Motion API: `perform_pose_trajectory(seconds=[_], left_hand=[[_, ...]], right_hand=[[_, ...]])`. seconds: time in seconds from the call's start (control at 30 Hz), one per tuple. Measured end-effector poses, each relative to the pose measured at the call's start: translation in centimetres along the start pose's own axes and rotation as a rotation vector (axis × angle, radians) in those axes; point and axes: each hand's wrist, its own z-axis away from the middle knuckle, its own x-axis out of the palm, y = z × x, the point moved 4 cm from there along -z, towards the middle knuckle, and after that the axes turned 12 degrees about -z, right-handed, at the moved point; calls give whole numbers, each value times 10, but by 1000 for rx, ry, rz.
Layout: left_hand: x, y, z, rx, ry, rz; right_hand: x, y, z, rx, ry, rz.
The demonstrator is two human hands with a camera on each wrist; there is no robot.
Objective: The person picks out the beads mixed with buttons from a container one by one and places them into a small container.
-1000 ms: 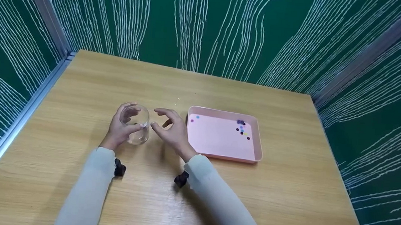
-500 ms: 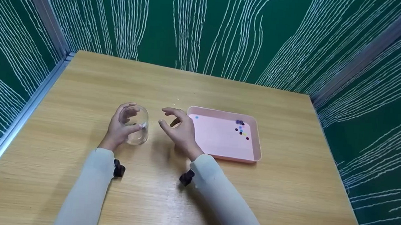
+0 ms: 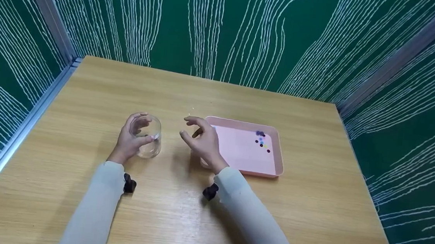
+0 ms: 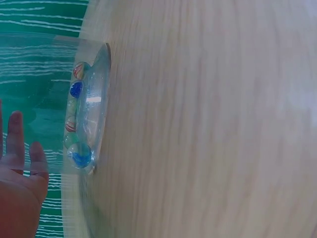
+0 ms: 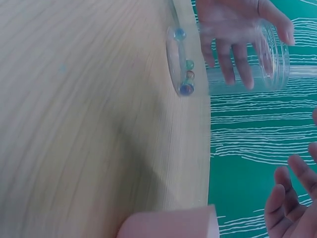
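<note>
My left hand grips a clear jar that stands upright on the table, thumb at the near side and fingers round the far side. Several glass marbles, some blue, some green and some with red streaks, lie at the jar's bottom in the left wrist view. Over the left edge of a shallow pink tray is my right hand, its fingers loosely bent with nothing between them. Several small coloured balls lie toward the tray's right end. A blue one at its left is mostly covered by the right hand.
The wooden table extends around the jar and tray. Green panels with white wavy lines enclose its back and sides. A few tiny pale specks lie on the table behind the tray.
My right hand has moved right, away from the jar and over the tray's left edge, hiding the balls there. The left hand and jar have stayed in place.
</note>
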Motion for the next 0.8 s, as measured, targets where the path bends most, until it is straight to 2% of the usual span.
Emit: perform_pose_trajectory(seconds=[0.23, 0.6, 0.8], left_hand=[[0, -2, 0, -27, -28, -25], [-1, 0, 0, 3, -2, -25], [-1, -4, -1, -6, 2, -23]], right_hand=[[-10, 4, 0, -35, 7, 48], [-20, 8, -1, -33, 46, 57], [-27, 13, -3, -19, 60, 53]])
